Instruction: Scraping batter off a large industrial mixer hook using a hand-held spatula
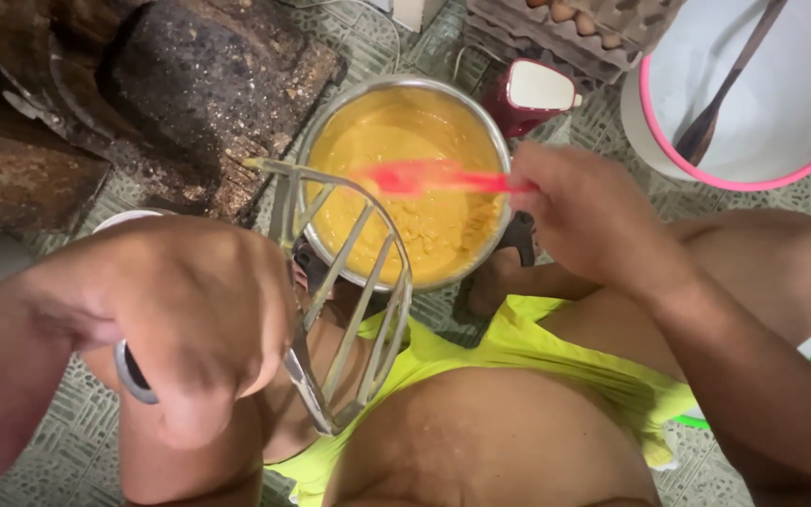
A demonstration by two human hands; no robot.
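Metal beater paddle (344,300) held up above lap, near side of steel bowl (405,178) of yellow batter on tiled floor (68,441). Left hand (171,319) closed tight round paddle's end. Right hand (584,211) closed on red spatula (424,176), blade over batter. Best scraped along paddle bars, over bowl, to catch drips. White pink-rimmed bucket (753,94) beyond.

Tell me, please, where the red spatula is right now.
In the head view, the red spatula is held in the right hand, its blade over the yellow batter in the metal bowl at centre.
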